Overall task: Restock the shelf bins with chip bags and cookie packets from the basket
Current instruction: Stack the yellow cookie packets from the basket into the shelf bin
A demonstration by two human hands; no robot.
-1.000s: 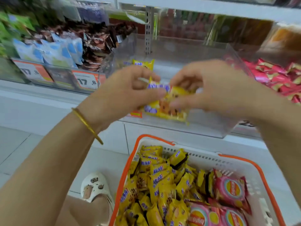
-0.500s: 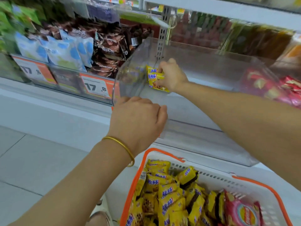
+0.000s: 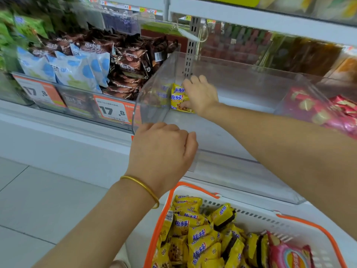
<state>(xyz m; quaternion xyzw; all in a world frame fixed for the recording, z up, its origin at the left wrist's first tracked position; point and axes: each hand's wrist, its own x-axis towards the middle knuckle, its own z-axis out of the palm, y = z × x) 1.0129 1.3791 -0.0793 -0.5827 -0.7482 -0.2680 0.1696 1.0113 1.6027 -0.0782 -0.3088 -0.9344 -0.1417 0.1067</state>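
A clear plastic shelf bin [image 3: 251,78] stands in front of me, nearly bare inside. My right hand [image 3: 201,95] reaches into its back left corner and holds a yellow cookie packet [image 3: 178,98] upright against the side wall. My left hand [image 3: 164,153] is curled into a fist at the bin's front left corner; nothing shows in it. Below, a white basket with an orange rim [image 3: 212,194] holds several yellow cookie packets [image 3: 199,235] and pink chip bags [image 3: 289,256].
Left of the bin are brown packs [image 3: 125,66] and blue-and-white bags [image 3: 73,70] behind a 17.8 price tag [image 3: 114,111]. The bin on the right holds red and pink bags [image 3: 313,107]. A white shelf [image 3: 251,18] runs overhead. Grey floor tiles [image 3: 38,190] lie to the left.
Both hands held yellow packets together in front of the bin. My right hand then carried a packet into the back left corner and stays there; my left hand dropped to the bin's front.
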